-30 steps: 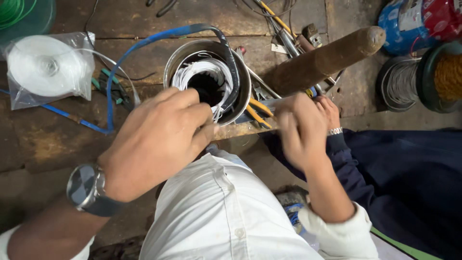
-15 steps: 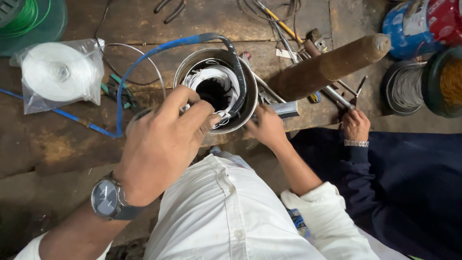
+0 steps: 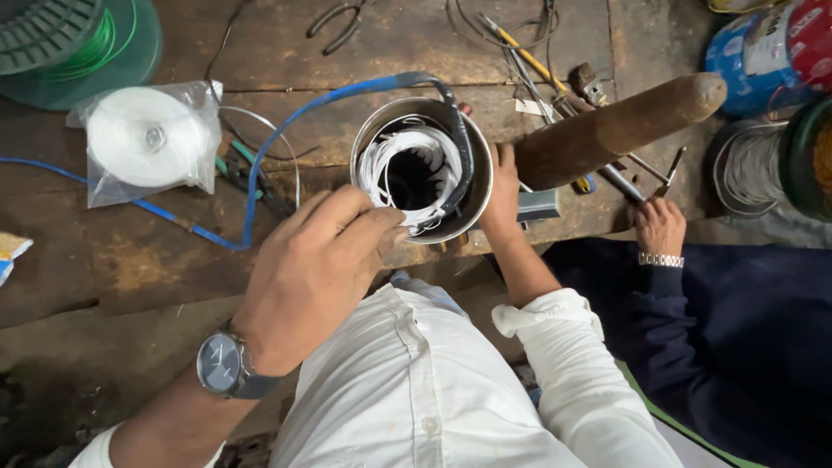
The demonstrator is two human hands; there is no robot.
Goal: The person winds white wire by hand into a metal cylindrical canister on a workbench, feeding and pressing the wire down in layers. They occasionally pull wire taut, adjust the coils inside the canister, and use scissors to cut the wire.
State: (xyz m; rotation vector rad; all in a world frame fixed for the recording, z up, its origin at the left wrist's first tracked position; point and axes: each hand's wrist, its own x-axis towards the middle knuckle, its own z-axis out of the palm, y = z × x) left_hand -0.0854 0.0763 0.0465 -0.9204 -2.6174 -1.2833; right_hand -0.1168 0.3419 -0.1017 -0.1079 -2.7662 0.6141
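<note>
Your left hand (image 3: 316, 269) came at the metal cylinder (image 3: 422, 169) from its near rim, grip pinched together on the white windings (image 3: 407, 160) at that lip. The cylinder stood upright at the tabletop (image 3: 130, 260) edge, its long axis pointing straight up toward you. Your right hand (image 3: 503, 195) lay flat against its right wall, fingers spread, steadying it. Both hands touched it; the left was the one working the coil.

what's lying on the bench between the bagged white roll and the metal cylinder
In the head view, a blue cable and green-handled pliers lie between the bagged roll and cylinder.
</note>
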